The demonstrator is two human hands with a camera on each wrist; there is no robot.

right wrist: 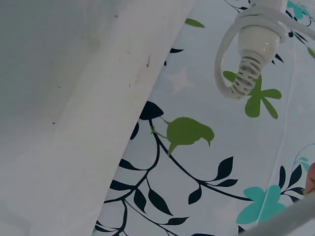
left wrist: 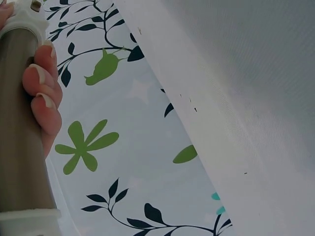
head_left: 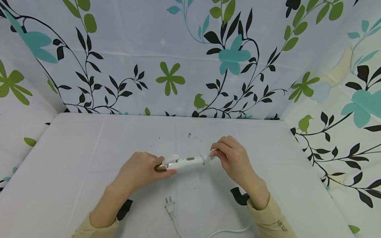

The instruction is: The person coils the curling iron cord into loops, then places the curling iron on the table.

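My left hand (head_left: 141, 168) grips the gold-brown barrel of a white curling iron (head_left: 190, 161), held over the table with its handle pointing right. In the left wrist view, fingertips (left wrist: 44, 81) curl round the barrel (left wrist: 19, 128). Near the handle's end my right hand (head_left: 233, 157) pinches the white cord (head_left: 212, 153). The right wrist view has a loop of cord (right wrist: 224, 54) passing round the handle end (right wrist: 258, 39), above the ribbed cord sleeve (right wrist: 245, 78). Only a bit of a right finger (right wrist: 310, 179) appears there.
A two-pin plug (head_left: 170, 207) lies on the white table (head_left: 74, 158) near the front, its cord (head_left: 229, 230) running toward the right sleeve. Small dark crumbs (head_left: 189, 135) dot the tabletop. Leaf-patterned cloth (head_left: 134, 39) hangs behind and at both sides.
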